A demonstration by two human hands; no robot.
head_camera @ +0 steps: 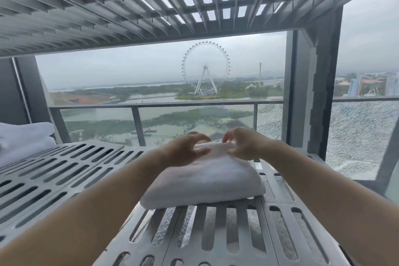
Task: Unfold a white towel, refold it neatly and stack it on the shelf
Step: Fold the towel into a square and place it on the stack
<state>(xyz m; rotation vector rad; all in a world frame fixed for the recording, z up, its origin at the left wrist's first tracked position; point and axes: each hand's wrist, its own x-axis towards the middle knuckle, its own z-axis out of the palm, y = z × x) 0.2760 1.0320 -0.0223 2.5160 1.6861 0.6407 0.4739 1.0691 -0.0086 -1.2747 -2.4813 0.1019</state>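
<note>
A folded white towel (207, 177) lies on the slotted grey shelf (71, 170), slightly right of the middle. Both of my arms reach forward over the shelf. My left hand (183, 149) rests on the towel's far left end with curled fingers touching the fabric. My right hand (241, 143) is at the far right end, with fingers and thumb pinching the top layer. The towel's far edge is hidden behind my hands.
Two more folded white towels (23, 138) are stacked at the far left of the shelf. Another slotted shelf (151, 0) hangs close overhead. A grey upright post (311, 93) stands at the right. Behind is a glass railing (194, 106).
</note>
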